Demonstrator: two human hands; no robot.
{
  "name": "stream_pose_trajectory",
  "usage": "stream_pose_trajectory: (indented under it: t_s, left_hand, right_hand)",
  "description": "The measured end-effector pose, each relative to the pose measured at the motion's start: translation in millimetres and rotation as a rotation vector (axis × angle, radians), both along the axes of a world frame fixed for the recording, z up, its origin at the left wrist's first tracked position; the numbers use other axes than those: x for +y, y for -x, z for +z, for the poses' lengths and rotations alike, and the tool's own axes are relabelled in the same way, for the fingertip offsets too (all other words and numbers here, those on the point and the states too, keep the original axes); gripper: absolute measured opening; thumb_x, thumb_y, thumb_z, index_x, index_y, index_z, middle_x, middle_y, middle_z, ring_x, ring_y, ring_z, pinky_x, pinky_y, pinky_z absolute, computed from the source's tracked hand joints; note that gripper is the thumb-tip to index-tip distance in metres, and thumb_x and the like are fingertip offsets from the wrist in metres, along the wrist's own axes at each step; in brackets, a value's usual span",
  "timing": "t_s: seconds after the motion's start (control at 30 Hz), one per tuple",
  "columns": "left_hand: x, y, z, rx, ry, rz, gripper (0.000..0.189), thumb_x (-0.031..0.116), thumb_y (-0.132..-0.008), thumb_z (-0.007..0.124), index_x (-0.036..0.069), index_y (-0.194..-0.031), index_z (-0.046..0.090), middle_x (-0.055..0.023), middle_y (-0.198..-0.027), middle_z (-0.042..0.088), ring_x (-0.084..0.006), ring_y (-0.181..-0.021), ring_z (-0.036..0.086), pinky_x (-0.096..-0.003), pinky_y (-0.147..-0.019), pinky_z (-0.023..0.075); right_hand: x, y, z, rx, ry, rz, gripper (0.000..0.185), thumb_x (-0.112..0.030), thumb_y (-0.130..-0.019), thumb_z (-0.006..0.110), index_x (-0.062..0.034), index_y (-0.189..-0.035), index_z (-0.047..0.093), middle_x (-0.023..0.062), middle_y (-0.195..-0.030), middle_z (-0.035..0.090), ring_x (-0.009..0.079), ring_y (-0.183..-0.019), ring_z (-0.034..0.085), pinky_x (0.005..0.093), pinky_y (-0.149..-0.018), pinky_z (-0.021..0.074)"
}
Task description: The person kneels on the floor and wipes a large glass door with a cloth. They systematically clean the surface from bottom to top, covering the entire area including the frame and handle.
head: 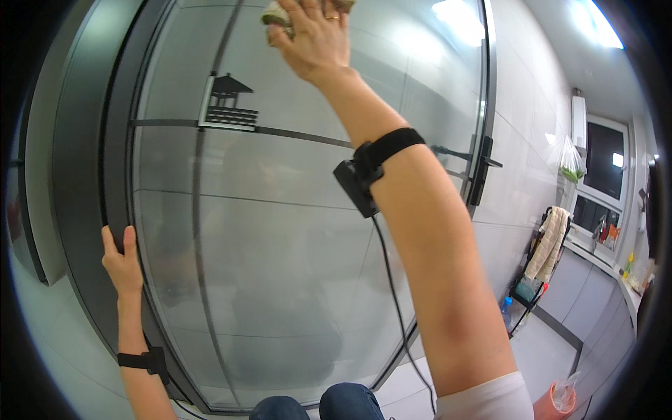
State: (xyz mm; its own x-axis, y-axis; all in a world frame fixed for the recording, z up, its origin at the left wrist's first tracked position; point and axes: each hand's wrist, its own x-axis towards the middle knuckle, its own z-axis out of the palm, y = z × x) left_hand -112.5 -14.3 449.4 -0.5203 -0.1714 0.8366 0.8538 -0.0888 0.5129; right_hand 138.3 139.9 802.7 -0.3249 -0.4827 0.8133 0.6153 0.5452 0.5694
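A glass door (273, 252) with a dark metal frame and thin dark bars stands before me. My right hand (317, 39) is stretched up to the upper part of the pane. Under its palm and fingers it holds a crumpled greenish-brown cloth (277, 16) against the glass; the cloth is partly hidden by the hand and cut by the picture's top edge. Lower on the left, my left hand (123, 262) grips the edge of the dark door frame (116, 173), thumb and fingers on either side. A black pavilion-shaped ornament (230, 102) decorates the pane.
The door handle (485, 163) sticks out at the frame's right side. Further right are a black rack (525, 289) with a beige towel (548, 244), a counter (593, 260) under a window and an orange bin (551, 401). Cables (391, 283) hang from both wrist straps.
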Motion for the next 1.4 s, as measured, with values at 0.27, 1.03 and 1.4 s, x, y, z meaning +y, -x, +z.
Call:
stream_pose_trajectory:
  t_s: [0.27,1.03,1.4]
  left_hand:
    - [0.4,43.7,-17.6,-0.139,0.089,0.083,0.076,0.051,-0.094,0.051,-0.010,-0.138,0.036,-0.0261,-0.140,0.043,-0.0336,-0.133,0.040,-0.0358,-0.109,0.0303]
    - [2.9,24.6,-7.5,-0.198,0.043,0.062,0.078,0.051,-0.094,0.052,-0.011,-0.138,0.035,-0.0254,-0.132,0.051,-0.0295,-0.124,0.049,-0.0335,-0.103,0.0351]
    - [-0.4,17.9,-4.4,-0.188,0.057,0.054,0.078,0.052,-0.093,0.051,-0.010,-0.137,0.037,-0.0239,-0.129,0.053,-0.0288,-0.121,0.050,-0.0336,-0.102,0.0363]
  right_hand:
    - [90.9,-148.0,16.6,0.209,0.221,-0.078,0.056,-0.036,-0.096,0.045,-0.0121,-0.145,0.031,0.0154,-0.155,0.015,0.0333,-0.145,0.005,0.0499,-0.117,0.0066]
    - [111.2,-216.2,-233.0,0.224,0.475,0.129,0.062,-0.043,-0.091,0.047,-0.0191,-0.146,0.033,0.0164,-0.155,0.019,0.0451,-0.141,0.012,0.0565,-0.113,0.0072]
    - [113.5,-183.0,-143.5,0.212,0.358,-0.023,0.067,-0.052,-0.091,0.047,-0.0187,-0.147,0.031,0.0126,-0.156,0.016,0.0435,-0.142,0.008,0.0655,-0.107,0.0063]
